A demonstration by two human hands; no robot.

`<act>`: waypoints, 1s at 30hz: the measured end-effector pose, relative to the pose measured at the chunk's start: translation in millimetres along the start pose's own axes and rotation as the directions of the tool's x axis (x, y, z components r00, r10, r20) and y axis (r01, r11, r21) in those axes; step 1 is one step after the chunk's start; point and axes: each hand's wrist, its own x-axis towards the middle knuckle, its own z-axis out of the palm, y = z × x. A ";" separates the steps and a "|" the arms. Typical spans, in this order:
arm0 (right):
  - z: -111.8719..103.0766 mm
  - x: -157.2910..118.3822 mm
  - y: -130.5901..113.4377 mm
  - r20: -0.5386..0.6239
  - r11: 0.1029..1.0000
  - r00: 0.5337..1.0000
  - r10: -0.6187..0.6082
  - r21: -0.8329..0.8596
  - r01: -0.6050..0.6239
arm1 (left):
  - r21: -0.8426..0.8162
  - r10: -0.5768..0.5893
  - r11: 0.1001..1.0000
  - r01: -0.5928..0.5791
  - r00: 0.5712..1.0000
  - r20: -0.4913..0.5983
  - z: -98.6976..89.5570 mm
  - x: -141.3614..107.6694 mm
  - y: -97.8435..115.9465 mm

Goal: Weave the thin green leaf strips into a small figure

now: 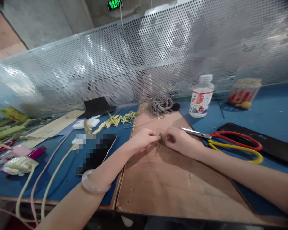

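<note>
Over the wooden board (pixel 156 182), my two hands meet at a small green strand-like piece (pixel 160 135), perhaps plant fibre; its exact kind is too small to make out. My left hand (pixel 146 139) pinches it from the left with closed fingertips. From the other side, my right hand (pixel 179 140) holds it between curled fingers and thumb. A short end of the piece hangs below the fingertips. Scissors (pixel 210 136) with one red and one yellow handle lie just right of my right hand. Behind both hands sits a coil of grey cord (pixel 161 106).
A labelled plastic bottle (pixel 202 97) and a jar (pixel 244 92) stand at the back right. A black phone-like slab (pixel 261 142) lies under the scissors. On the left are a phone (pixel 98 153), cables (pixel 49 172), husk scraps (pixel 114 119) and a white case (pixel 91 123). Perforated metal (pixel 124 60) walls the back.
</note>
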 end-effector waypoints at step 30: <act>-5.2 5.6 6.5 0.075 0.988 0.992 0.105 0.110 -0.113 | -0.066 -0.099 0.993 0.101 0.995 0.032 1.0 -8.5 12.2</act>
